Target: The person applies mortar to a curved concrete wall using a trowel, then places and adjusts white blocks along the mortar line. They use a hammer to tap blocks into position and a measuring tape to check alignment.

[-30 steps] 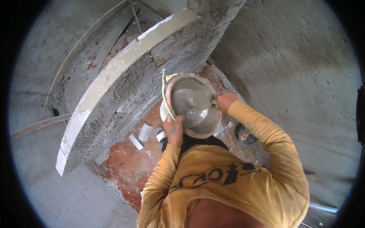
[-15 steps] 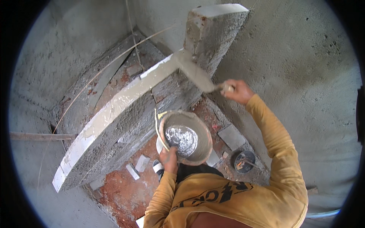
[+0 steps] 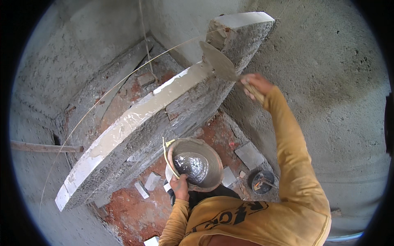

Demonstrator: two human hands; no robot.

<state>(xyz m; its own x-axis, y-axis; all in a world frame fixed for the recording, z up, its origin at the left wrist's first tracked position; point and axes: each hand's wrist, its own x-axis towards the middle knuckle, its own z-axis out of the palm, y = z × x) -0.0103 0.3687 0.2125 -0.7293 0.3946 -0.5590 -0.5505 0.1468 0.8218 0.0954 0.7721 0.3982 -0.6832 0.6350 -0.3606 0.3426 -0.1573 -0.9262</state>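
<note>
My left hand (image 3: 179, 187) is closed on the rim of a round bucket (image 3: 214, 164), its thumb over the edge. Wet, shiny grey mix (image 3: 196, 167) lies in the bottom. Out to the right, my right hand (image 3: 257, 85) grips the handle of a trowel (image 3: 223, 63). The grey-smeared blade is tilted over the far end of a low curved wall (image 3: 158, 131), beside a taller block section (image 3: 242, 41). Along the wall's narrow top runs a wet grey coat (image 3: 174, 95), with bare white showing at the near left end. Whether the blade touches the wall, I cannot tell.
A thin bent rod (image 3: 113, 85) arches over the curved wall. On the reddish floor (image 3: 129, 209) lie several block pieces (image 3: 250, 155) and a small dark bucket (image 3: 262, 182) with tools in it. A wooden bar (image 3: 47, 147) juts in at left. Rough grey walls (image 3: 328, 94) stand around.
The trowel blade has lifted off the wall's top coat and turned more upright, near the taller section. The bucket has shifted slightly left and nearer my body. The whole view has moved a little.
</note>
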